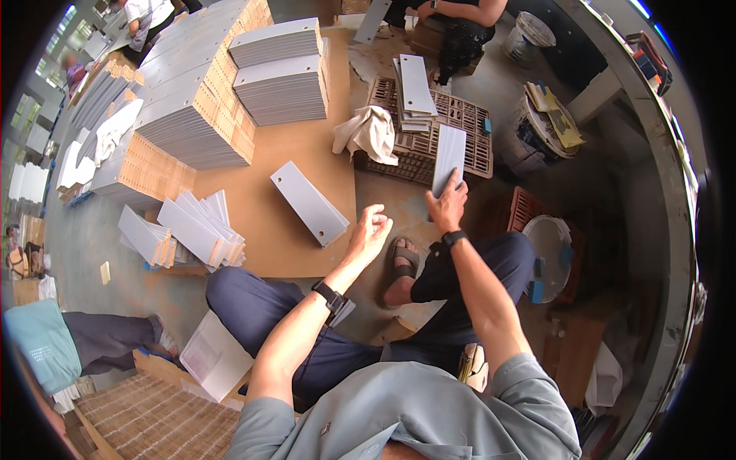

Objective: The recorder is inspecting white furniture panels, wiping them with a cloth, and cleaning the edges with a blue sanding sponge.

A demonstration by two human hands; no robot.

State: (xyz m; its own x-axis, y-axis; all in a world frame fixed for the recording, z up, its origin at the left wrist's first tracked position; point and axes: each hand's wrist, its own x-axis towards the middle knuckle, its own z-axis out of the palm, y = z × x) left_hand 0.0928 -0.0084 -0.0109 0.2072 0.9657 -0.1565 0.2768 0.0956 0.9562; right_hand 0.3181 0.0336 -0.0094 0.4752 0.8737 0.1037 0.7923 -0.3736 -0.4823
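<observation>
One grey panel in the right hand, with the work, I'd say, partway along.

The grey panel [449, 157] is right of centre in the frame, seen against the crate [479, 146], its lower end gripped between the thumb and fingers of the right hand [448, 205]. The left hand [369, 232], near mid-frame, is half curled and looks empty. Just beside it, on the brown board [295, 146], a few overlapped panels [307, 201] lie askew; a short loose pile [416, 84] sits on the crate near a crumpled cloth [366, 136]. Tall squared stacks [184, 100] fill the upper left, and a fanned heap [195, 222] lies centre left. My guess: much is stacked, the loose pieces remain, though I can't tell which piles are finished.
</observation>
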